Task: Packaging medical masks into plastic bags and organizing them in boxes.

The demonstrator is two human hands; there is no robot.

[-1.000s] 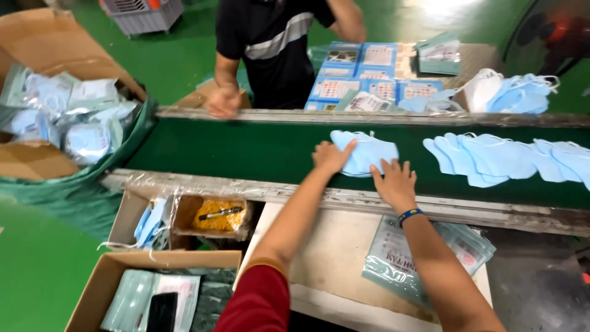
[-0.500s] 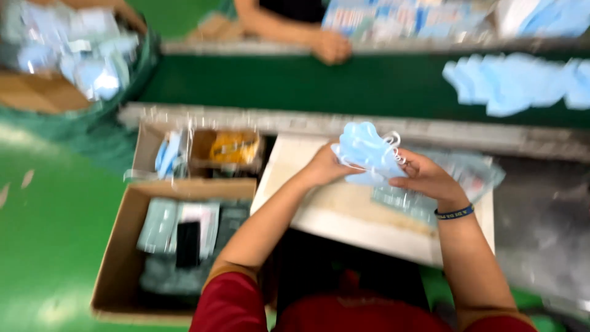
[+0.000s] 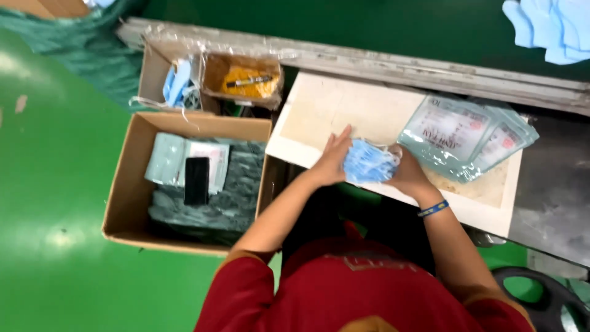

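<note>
While both hands now press the blue face-mask stack [image 3: 367, 165] at the board's [image 3: 319, 117] near edge | left hand [image 3: 332, 161] flat against it, right hand [image 3: 407, 172] cupped | masks lifted off the green conveyor belt [image 3: 369, 27]

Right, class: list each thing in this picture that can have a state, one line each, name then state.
Stack of blue masks: pressed between both hands, over the board's near edge.
Left hand: fingers flat against the stack's side.
Right hand: cupped round the stack's other side.
Big cardboard box: open, partly filled with packets.
Small box: open, yellow thing and pen inside.
Clear pouches: lying flat on the board, overlapping.
</note>
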